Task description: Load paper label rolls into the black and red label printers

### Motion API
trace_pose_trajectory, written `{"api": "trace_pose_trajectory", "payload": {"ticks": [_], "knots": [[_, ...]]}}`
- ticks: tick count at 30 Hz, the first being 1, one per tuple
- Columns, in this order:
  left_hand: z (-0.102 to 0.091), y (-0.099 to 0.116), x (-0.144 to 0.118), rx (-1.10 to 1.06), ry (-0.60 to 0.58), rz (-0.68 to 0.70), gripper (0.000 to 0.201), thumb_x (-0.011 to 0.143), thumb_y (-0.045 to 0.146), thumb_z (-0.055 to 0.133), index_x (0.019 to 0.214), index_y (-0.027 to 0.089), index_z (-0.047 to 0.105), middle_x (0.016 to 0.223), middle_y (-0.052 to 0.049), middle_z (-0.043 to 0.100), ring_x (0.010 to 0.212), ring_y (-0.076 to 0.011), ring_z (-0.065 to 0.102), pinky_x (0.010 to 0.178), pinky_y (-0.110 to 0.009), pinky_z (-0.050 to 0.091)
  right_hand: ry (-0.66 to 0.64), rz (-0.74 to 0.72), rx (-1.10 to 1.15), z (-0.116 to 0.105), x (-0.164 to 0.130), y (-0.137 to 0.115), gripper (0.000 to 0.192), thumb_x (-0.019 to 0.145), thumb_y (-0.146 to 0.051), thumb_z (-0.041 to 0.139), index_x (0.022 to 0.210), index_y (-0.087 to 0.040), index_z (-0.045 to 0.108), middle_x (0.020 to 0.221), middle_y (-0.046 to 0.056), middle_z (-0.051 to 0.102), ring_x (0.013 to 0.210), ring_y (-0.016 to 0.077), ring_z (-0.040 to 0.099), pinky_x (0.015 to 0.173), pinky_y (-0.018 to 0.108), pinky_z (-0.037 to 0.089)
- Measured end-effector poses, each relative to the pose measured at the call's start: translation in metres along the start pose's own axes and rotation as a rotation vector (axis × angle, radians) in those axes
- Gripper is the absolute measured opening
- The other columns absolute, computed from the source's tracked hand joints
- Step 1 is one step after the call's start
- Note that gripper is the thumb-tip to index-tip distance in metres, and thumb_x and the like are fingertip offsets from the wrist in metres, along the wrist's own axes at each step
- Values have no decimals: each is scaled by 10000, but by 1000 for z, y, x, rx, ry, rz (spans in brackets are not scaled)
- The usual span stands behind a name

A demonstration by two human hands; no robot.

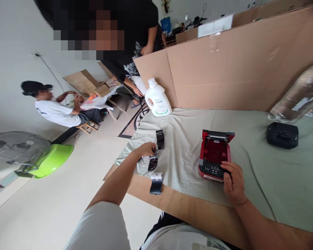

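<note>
A small red and black printer (214,166) rests on the cloth with its lid raised and its paper bay exposed. My right hand (234,181) grips its near right corner, fingers on top and thumb at the side. Off to the left, my left hand (146,149) has its fingers closed on a small paper roll (155,151), mostly hidden by the hand. Just below that hand lies a dark, shiny strip (153,162). Beyond it is another black roll (160,139). Nearer the table edge sits a white roll with a black tail (156,182).
A white jug (158,99) stands at the back left before a tall cardboard wall (219,76). On the right are a black case (282,134), a wrapped brown bundle (299,92) and a cable (261,185). Two people and a fan (18,146) are to the left.
</note>
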State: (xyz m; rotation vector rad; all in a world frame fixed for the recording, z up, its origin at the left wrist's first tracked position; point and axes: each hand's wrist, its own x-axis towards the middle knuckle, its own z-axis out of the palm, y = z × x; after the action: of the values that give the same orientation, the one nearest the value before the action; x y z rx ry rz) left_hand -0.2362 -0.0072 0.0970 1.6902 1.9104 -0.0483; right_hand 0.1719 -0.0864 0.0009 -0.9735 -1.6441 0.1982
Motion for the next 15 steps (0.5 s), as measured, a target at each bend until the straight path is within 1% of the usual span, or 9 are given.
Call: {"api": "trace_pose_trajectory", "payload": {"ticks": [1,3,5,6,7,8,9,12,15], "knots": [[-2,15,-10,-55,-103,76,380,510,224,757,882,193,686,905,-49,683,877,-261,637,745,-296,500,1,-3,-3,0,0,0,228,915,-205,442,1072,-203,608,1087,109,632,1002,260,582,886,493,450],[-8,50,-32,-260,-436,297,434,574,319,774,981,192,696,852,-35,686,804,-229,639,702,-286,503,7,-3,-9,0,0,-1,222,913,-197,445,1066,-202,607,1083,106,630,999,254,583,888,490,451],[-12,90,-52,-408,-739,489,486,614,382,785,1049,183,697,924,-61,699,813,-224,646,700,-282,508,4,6,-15,0,1,-2,212,911,-199,455,1061,-204,605,1080,102,628,997,249,587,889,486,457],[-12,111,-59,-430,-848,567,500,640,386,781,1090,188,691,985,-73,702,847,-228,653,714,-281,513,-4,10,-18,0,1,-3,206,910,-204,463,1063,-208,602,1077,99,628,996,247,589,887,482,462],[-10,131,-64,-438,-906,640,504,670,376,772,1131,194,677,1040,-81,700,898,-235,656,743,-284,518,-13,14,-20,0,2,-4,204,908,-214,475,1073,-211,596,1078,98,627,1001,247,590,886,481,467],[-6,150,-65,-445,-903,707,492,703,358,757,1158,199,661,1093,-87,692,957,-239,652,787,-291,518,-17,18,-23,-1,3,-5,213,904,-232,496,1097,-214,584,1088,99,625,1012,251,588,887,483,472],[0,167,-63,-448,-849,766,467,733,335,736,1171,201,645,1127,-89,683,1005,-239,644,828,-300,513,-14,22,-26,-1,4,-7,249,894,-259,527,1136,-216,565,1113,105,618,1034,259,584,892,491,476],[28,210,-42,-361,-471,851,355,781,249,675,1124,181,616,1130,-87,672,1031,-220,630,887,-323,494,41,17,-49,-3,8,-10,514,834,-358,631,1297,-207,465,1246,147,559,1131,300,543,925,538,474],[58,237,-16,-23,-139,797,315,764,180,659,1076,181,613,1083,-74,685,996,-223,636,893,-342,480,82,-44,-90,-7,13,-10,641,803,-402,661,1360,-197,418,1292,164,534,1185,325,511,956,571,457]]}}
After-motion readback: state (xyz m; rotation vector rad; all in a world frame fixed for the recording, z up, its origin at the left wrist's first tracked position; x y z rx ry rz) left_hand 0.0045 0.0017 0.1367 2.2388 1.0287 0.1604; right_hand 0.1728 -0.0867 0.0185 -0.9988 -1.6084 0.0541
